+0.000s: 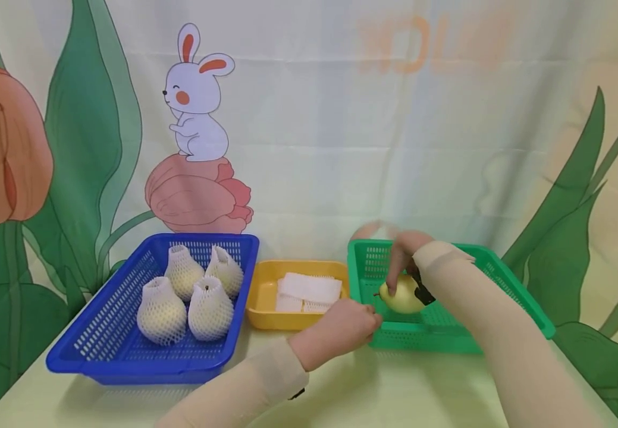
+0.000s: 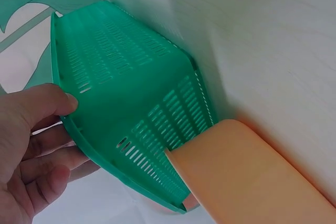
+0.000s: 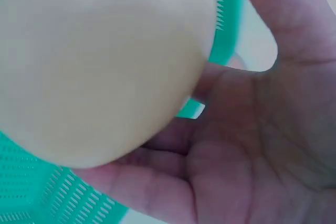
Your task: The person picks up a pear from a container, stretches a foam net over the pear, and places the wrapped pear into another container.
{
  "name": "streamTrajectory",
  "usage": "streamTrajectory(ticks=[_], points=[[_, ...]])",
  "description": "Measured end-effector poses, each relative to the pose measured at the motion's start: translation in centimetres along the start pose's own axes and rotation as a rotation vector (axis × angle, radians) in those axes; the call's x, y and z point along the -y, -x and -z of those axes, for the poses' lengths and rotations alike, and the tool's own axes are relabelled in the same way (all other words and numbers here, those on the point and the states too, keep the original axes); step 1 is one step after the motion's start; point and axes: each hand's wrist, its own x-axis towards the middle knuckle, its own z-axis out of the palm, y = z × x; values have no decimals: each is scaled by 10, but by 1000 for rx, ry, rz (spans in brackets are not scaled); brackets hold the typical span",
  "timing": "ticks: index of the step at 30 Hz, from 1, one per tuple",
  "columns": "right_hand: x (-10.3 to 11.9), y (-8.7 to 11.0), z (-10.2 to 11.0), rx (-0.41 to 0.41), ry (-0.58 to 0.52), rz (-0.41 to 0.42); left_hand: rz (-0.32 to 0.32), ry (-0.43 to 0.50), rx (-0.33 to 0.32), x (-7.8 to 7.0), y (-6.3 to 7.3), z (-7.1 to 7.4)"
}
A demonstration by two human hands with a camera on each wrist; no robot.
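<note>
In the head view, my right hand (image 1: 406,255) grips a bare yellow-green pear (image 1: 404,300) over the green basket (image 1: 421,336), its stem pointing left. The right wrist view shows the pear (image 3: 105,66) large and close, with the thumb and fingers of the right hand (image 3: 231,124) around its side. My left hand (image 1: 341,330) is at the near left corner of that basket. In the left wrist view, the left hand (image 2: 37,150) holds the rim of the green basket (image 2: 121,87), thumb against the outer wall and other fingers partly hidden behind the rim.
A yellow tray (image 1: 282,321) with white foam net sleeves (image 1: 311,288) stands left of the green basket. Farther left is a blue basket (image 1: 153,368) with several pears in foam nets (image 1: 161,312). A printed curtain (image 1: 309,119) hangs behind the table (image 1: 335,392).
</note>
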Motion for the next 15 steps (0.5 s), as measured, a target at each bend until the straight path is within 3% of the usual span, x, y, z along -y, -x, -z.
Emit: streamTrajectory(ticks=[3, 9, 15], points=[[-10, 4, 0, 19, -73, 87, -6, -17, -31, -1, 1, 1], [-55, 6, -2, 101, -289, 437, -16, 12, -19, -1, 2, 3], [-97, 1, -26, 43, -605, 726, -15, 46, -45, -4, 5, 2]])
